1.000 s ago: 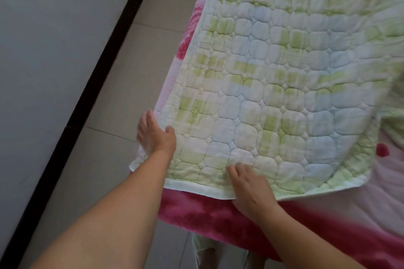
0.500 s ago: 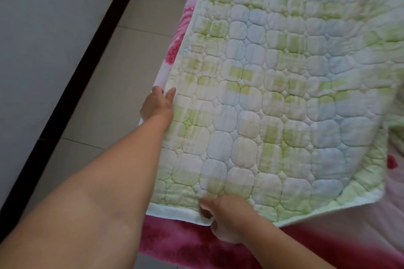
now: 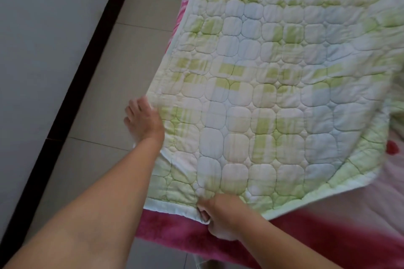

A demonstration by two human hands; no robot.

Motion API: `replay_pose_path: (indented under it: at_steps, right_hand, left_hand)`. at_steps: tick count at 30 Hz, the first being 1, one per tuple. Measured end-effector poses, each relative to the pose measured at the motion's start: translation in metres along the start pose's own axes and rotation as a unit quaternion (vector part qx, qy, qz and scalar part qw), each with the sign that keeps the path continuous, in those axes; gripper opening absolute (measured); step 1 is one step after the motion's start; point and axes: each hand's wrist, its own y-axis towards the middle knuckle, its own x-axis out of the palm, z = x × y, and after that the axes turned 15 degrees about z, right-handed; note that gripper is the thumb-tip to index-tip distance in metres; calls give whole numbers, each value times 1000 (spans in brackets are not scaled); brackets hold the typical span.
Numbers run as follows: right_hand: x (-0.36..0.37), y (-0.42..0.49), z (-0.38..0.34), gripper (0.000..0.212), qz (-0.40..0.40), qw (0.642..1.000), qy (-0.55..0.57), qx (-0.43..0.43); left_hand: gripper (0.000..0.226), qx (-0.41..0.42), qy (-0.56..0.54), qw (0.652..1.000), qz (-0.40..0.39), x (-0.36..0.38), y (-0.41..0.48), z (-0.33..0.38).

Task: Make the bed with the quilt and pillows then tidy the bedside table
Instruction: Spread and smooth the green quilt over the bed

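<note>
A green, blue and white quilt (image 3: 273,94) lies spread over the bed, whose pink and red blanket (image 3: 317,231) shows below and to the right of it. My left hand (image 3: 143,121) rests at the quilt's left edge, fingers spread over the side of the bed. The quilt's near hem is pinched in my right hand (image 3: 220,219), close to the near left corner. No pillows or bedside table are in view.
Beige floor tiles (image 3: 105,98) run along the left side of the bed. A white wall (image 3: 39,39) with a dark skirting strip (image 3: 72,94) stands further left, leaving a narrow aisle.
My left hand has slid up along the quilt's left edge. My right hand went from lying flat on the quilt to gripping its near hem, and the quilt has shifted.
</note>
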Motion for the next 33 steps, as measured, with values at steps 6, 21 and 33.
replay_pose_path:
  at_steps: [6, 21, 33]
  right_hand:
    - [5, -28, 5, 51, 150, 984, -85, -32]
    - [4, -40, 9, 32, 68, 997, -1, 39]
    - [-44, -92, 85, 22, 313, 914, 87, 244]
  left_hand:
    - [51, 95, -10, 995, 9, -31, -73, -25]
    - [30, -179, 121, 975, -56, -65, -90, -78]
    - [36, 306, -175, 935, -40, -50, -181, 78]
